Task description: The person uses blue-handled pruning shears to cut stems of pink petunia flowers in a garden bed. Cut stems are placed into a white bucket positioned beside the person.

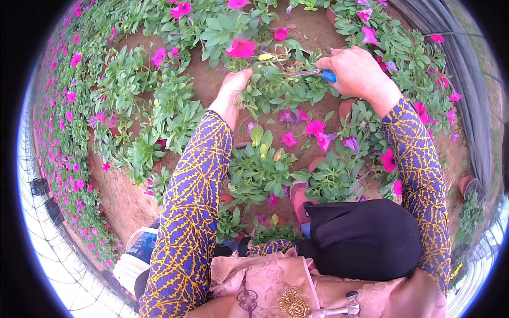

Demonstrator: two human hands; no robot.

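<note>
My right hand (355, 72) holds a pair of blue-handled scissors (328, 75). Their metal blades point left into the foliage of a petunia plant (290, 85), and the tips are hard to make out among the stems. On the left side of the same plant, my left hand (235, 90) grips its stems, with most of the fingers hidden by leaves. A yellowed leaf (265, 57) and a large pink bloom (241, 48) are close above the left hand. Below the hands, several pink flowers (315, 128) rest low near the soil.
Potted petunias (262, 167) stand close together on bare soil (127, 194), around my shoe (299, 200). A terracotta pot (346, 106) shows below my right hand. Dark sheeting (457, 79) runs along the right. A white container (131, 266) is at lower left, beside my sleeve.
</note>
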